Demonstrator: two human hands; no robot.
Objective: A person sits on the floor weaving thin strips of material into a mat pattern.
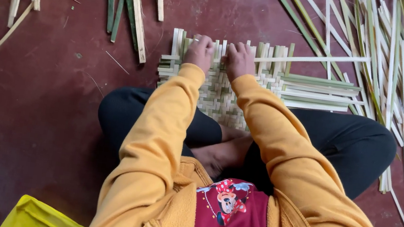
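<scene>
I sit cross-legged on a dark red floor point(29, 105), orange sleeves reaching forward. A half-woven bamboo mat point(225, 98) lies flat just past my feet. My left hand point(199, 51) and right hand point(239, 59) rest on its far edge, fingers curled together, pressing the upright strips. One long strip point(315, 59) runs right from my right hand. The strips look light, springy and thin-edged, best pinched near the weave. Loose strips point(402, 78) lie beyond.
</scene>
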